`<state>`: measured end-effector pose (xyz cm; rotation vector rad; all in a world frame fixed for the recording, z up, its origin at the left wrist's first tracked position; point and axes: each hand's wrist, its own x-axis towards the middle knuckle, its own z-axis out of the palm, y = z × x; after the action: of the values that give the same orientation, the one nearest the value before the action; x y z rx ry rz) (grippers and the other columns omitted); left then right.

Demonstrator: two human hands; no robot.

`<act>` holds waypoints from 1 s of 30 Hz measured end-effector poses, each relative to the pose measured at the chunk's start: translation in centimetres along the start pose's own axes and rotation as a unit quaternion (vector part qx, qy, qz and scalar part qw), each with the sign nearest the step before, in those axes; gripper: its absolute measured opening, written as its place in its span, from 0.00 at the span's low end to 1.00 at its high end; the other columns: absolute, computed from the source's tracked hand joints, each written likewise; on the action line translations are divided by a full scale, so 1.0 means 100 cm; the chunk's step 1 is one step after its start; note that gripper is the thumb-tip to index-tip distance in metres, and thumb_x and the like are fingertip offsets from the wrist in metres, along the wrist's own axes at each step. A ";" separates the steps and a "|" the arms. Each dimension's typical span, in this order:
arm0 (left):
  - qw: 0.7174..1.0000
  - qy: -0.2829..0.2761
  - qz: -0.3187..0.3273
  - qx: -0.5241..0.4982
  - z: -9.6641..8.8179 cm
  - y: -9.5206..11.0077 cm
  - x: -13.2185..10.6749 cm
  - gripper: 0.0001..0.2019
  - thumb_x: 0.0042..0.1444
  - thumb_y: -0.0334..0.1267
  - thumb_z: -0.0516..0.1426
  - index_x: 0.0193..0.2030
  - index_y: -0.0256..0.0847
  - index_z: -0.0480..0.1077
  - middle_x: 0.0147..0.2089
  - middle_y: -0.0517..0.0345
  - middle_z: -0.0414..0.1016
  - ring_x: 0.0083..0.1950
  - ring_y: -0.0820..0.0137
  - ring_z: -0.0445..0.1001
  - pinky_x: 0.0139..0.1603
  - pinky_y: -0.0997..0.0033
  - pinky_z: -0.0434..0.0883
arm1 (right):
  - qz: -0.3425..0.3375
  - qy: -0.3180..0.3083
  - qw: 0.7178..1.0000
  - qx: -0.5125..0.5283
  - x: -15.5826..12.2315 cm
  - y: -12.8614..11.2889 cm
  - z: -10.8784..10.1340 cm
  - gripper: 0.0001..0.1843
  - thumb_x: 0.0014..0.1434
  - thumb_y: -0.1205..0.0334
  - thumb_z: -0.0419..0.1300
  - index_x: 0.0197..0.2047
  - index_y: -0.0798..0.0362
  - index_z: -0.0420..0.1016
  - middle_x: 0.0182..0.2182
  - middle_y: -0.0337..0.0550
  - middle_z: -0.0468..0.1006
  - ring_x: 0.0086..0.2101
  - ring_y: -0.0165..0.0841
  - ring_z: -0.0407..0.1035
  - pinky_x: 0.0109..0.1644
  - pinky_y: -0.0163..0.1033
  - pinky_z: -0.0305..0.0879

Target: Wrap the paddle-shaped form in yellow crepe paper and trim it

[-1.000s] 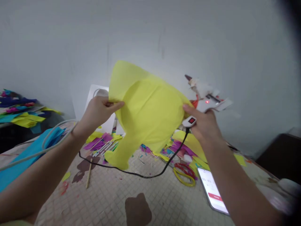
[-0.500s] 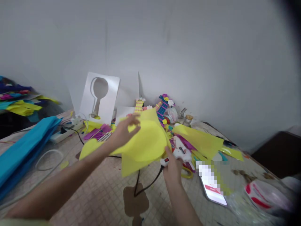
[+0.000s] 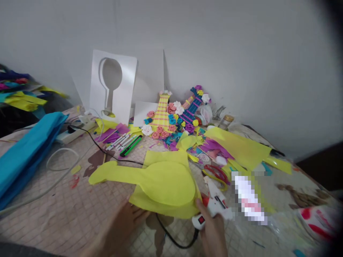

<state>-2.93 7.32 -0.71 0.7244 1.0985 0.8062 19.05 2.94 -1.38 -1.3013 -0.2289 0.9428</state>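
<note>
My right hand (image 3: 214,232) is closed round the handle of a white hot glue gun (image 3: 218,203) with a red switch and black cord. A finger of this hand reaches the right edge of a yellow paper sheet (image 3: 166,156). On that sheet lies a yellow guitar-shaped piece (image 3: 166,184), its long neck extending left beyond the sheet. My left hand (image 3: 128,216) is blurred at the sheet's near left edge. Its fingers are stretched out, partly hidden beneath the paper.
Two flower-trimmed paper guitars, one yellow (image 3: 162,112) and one dark blue (image 3: 190,110), stand at the back. A green cutter (image 3: 130,145), red-and-yellow scissors (image 3: 217,175), a phone (image 3: 249,200), blue paper (image 3: 29,153) and a white cut-out board (image 3: 125,78) surround the work.
My left hand has moved down from above the yellow paper to its near edge. The sheet now lies lower and flatter, and the guitar shape shows whole. The glue gun stays in my right hand.
</note>
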 end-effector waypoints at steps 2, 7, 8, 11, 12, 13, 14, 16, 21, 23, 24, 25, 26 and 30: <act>1.000 0.010 -0.005 -0.009 0.005 -0.001 0.002 0.15 0.39 0.45 0.62 0.35 0.42 0.71 0.27 0.53 0.77 0.32 0.59 0.76 0.29 0.63 0.72 | 0.010 0.001 1.000 -0.028 -0.007 0.007 -0.007 0.22 0.38 0.58 0.68 0.38 0.56 0.73 0.31 0.41 0.79 0.34 0.36 0.72 0.31 0.34 0.68; 0.995 0.055 -0.031 -0.075 0.019 0.004 0.010 0.14 0.42 0.41 0.61 0.38 0.42 0.70 0.33 0.53 0.78 0.35 0.58 0.77 0.34 0.61 0.74 | 0.029 0.035 0.999 -0.020 -0.021 0.012 -0.018 0.22 0.38 0.54 0.67 0.36 0.56 0.73 0.29 0.43 0.80 0.31 0.39 0.73 0.30 0.37 0.69; 0.994 0.060 -0.039 -0.088 0.020 0.008 0.011 0.13 0.43 0.40 0.61 0.38 0.42 0.70 0.34 0.53 0.78 0.36 0.58 0.77 0.35 0.61 0.74 | 0.028 0.035 0.999 -0.009 -0.021 0.011 -0.020 0.21 0.39 0.54 0.67 0.36 0.55 0.73 0.29 0.43 0.79 0.31 0.39 0.73 0.30 0.37 0.69; 0.994 0.053 -0.027 -0.087 0.019 0.028 0.017 0.12 0.42 0.37 0.62 0.36 0.42 0.71 0.34 0.55 0.79 0.35 0.58 0.77 0.37 0.61 0.74 | -0.001 0.001 0.999 0.035 -0.018 0.005 -0.028 0.16 0.41 0.54 0.66 0.33 0.54 0.74 0.30 0.44 0.79 0.32 0.39 0.73 0.31 0.39 0.69; 0.996 0.045 -0.006 -0.076 0.017 0.038 0.020 0.12 0.41 0.36 0.63 0.36 0.42 0.72 0.33 0.55 0.79 0.35 0.58 0.77 0.36 0.62 0.74 | -0.020 -0.014 0.998 0.049 -0.016 0.002 -0.029 0.15 0.42 0.55 0.66 0.32 0.53 0.74 0.32 0.44 0.79 0.33 0.39 0.72 0.33 0.39 0.69; 0.997 0.040 0.026 -0.061 0.014 0.049 0.025 0.13 0.40 0.35 0.63 0.36 0.42 0.72 0.34 0.55 0.79 0.34 0.58 0.77 0.34 0.63 0.74 | -0.043 -0.024 0.997 0.063 -0.014 0.000 -0.031 0.13 0.43 0.55 0.65 0.32 0.52 0.74 0.34 0.43 0.78 0.35 0.38 0.72 0.35 0.39 0.69; 0.997 0.032 0.056 -0.048 0.012 0.062 0.032 0.13 0.38 0.35 0.64 0.35 0.42 0.72 0.32 0.55 0.79 0.32 0.58 0.77 0.33 0.64 0.74 | -0.065 -0.031 0.995 0.073 -0.012 -0.003 -0.031 0.12 0.44 0.56 0.65 0.32 0.51 0.74 0.35 0.42 0.78 0.37 0.38 0.72 0.36 0.39 0.69; 0.996 -0.009 0.083 -0.011 0.005 0.088 0.051 0.15 0.38 0.34 0.64 0.37 0.40 0.73 0.33 0.53 0.79 0.30 0.59 0.77 0.32 0.64 0.75 | -0.090 -0.030 0.992 0.078 -0.010 -0.007 -0.031 0.10 0.45 0.57 0.64 0.32 0.50 0.74 0.36 0.41 0.77 0.38 0.36 0.71 0.38 0.37 0.68; 0.996 -0.061 0.065 0.000 -0.009 0.136 0.112 0.15 0.39 0.32 0.63 0.38 0.33 0.73 0.34 0.44 0.78 0.31 0.58 0.77 0.32 0.65 0.75 | -0.079 -0.024 0.994 0.075 -0.009 -0.010 -0.029 0.08 0.45 0.59 0.64 0.30 0.51 0.74 0.31 0.40 0.76 0.32 0.33 0.71 0.36 0.37 0.67; 0.996 -0.065 0.060 -0.009 -0.011 0.141 0.126 0.13 0.41 0.32 0.61 0.37 0.32 0.73 0.33 0.43 0.78 0.31 0.58 0.77 0.33 0.65 0.75 | -0.097 -0.041 0.993 0.061 -0.008 -0.013 -0.028 0.07 0.45 0.60 0.64 0.29 0.52 0.74 0.29 0.40 0.75 0.31 0.33 0.70 0.36 0.39 0.66; 0.996 -0.067 0.063 -0.015 -0.011 0.141 0.129 0.13 0.42 0.32 0.60 0.37 0.32 0.73 0.33 0.44 0.78 0.31 0.59 0.77 0.33 0.66 0.75 | -0.114 -0.059 0.990 0.052 -0.007 -0.017 -0.026 0.06 0.46 0.61 0.63 0.29 0.52 0.74 0.28 0.40 0.75 0.31 0.33 0.69 0.36 0.39 0.66; 0.995 -0.069 0.069 -0.024 -0.011 0.140 0.131 0.13 0.43 0.32 0.60 0.38 0.33 0.73 0.33 0.45 0.79 0.32 0.61 0.77 0.34 0.67 0.74 | -0.135 -0.081 0.987 0.042 -0.006 -0.022 -0.024 0.05 0.47 0.61 0.62 0.29 0.52 0.73 0.28 0.40 0.74 0.31 0.33 0.69 0.36 0.40 0.65; 0.994 -0.071 0.075 -0.033 -0.010 0.137 0.132 0.13 0.44 0.31 0.59 0.40 0.34 0.72 0.34 0.47 0.79 0.32 0.62 0.77 0.34 0.68 0.74 | -0.158 -0.110 0.981 0.030 -0.003 -0.028 -0.021 0.04 0.48 0.62 0.61 0.29 0.52 0.73 0.28 0.40 0.73 0.31 0.32 0.68 0.37 0.40 0.64; 0.992 -0.059 0.083 -0.069 -0.006 0.124 0.132 0.16 0.46 0.31 0.57 0.44 0.34 0.70 0.34 0.48 0.79 0.32 0.61 0.77 0.34 0.67 0.75 | -0.262 -0.243 0.934 -0.018 0.016 -0.062 0.003 0.05 0.51 0.62 0.57 0.27 0.51 0.72 0.28 0.40 0.72 0.32 0.34 0.66 0.39 0.42 0.61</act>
<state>-2.80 25.00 3.20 0.7438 0.8757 0.9577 22.74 4.48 3.60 -0.9420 -0.9356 0.7803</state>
